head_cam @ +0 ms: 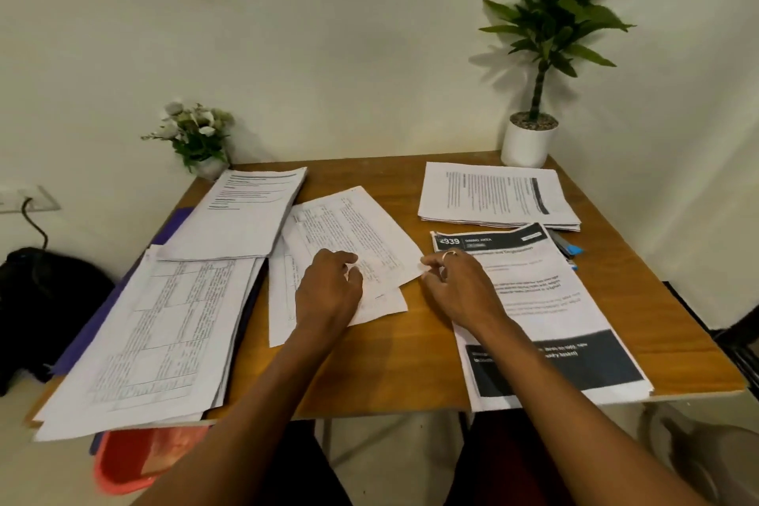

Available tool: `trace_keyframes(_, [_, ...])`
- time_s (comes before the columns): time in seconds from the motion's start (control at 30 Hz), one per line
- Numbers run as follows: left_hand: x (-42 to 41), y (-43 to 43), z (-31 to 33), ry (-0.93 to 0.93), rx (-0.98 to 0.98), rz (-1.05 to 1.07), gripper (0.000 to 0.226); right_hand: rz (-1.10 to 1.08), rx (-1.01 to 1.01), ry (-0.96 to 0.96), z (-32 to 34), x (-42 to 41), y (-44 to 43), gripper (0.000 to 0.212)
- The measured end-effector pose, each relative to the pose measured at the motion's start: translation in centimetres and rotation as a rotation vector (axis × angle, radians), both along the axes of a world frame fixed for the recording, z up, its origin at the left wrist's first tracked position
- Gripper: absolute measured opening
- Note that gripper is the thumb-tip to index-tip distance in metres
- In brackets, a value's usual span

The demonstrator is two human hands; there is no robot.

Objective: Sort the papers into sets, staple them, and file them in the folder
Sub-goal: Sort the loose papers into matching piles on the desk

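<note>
Several piles of printed paper lie on the wooden table. In the middle, a tilted sheet lies over another sheet. My left hand rests on these middle sheets, fingers curled down. My right hand pinches the tilted sheet's right corner. Its wrist lies over a stack with black bands at the right. A table-printed stack sits front left, a text stack behind it, another text stack at the back right. A purple folder shows under the left stacks. A blue stapler peeks out at the right.
A small flower pot stands at the table's back left corner and a tall plant in a white pot at the back right. A black bag lies left of the table. A red bin sits below the front left edge.
</note>
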State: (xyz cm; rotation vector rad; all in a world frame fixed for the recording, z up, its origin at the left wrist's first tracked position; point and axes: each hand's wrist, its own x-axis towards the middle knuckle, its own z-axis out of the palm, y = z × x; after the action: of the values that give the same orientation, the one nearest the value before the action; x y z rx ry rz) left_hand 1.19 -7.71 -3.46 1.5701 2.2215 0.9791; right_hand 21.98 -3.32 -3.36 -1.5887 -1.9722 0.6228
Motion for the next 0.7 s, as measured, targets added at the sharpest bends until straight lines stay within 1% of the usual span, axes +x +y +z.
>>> trace_keyframes(0.1, [-2.0,-0.3,-0.9,0.023,0.065,0.038,0.026,-0.024,-0.043,-0.038,-0.3,-2.5,1.1,0.050])
trace_keyframes(0.23, [-3.1,-0.8,-2.8,0.033,0.067,0.047,0.031,-0.052,-0.113,-0.146,-0.2,-4.7,2.4,0.072])
trace_keyframes(0.3, [-3.4,-0.8,-3.3,0.011,0.073,0.047,0.031,-0.085,-0.129,-0.138,-0.3,-5.5,3.1,0.078])
trace_keyframes(0.4, [-3.5,-0.7,-3.6,-0.044,0.081,0.043,0.030,-0.132,-0.155,-0.046,-0.4,-6.3,4.1,0.080])
trace_keyframes(0.5, [-3.8,-0.7,-3.7,-0.088,0.108,0.040,0.029,-0.159,-0.201,0.077,-0.1,-6.6,5.4,0.075])
trace_keyframes(0.57, [-3.9,-0.7,-3.7,-0.099,0.118,0.033,0.028,-0.158,-0.239,0.147,0.2,-6.5,5.9,0.067])
trace_keyframes(0.6, [-3.9,-0.6,-3.8,-0.102,0.122,0.029,0.028,-0.151,-0.260,0.190,0.3,-6.5,6.1,0.058])
trace_keyframes(0.7, [-4.2,-0.5,-4.0,-0.141,0.154,0.033,0.030,-0.143,-0.315,0.294,0.6,-6.4,6.3,0.021])
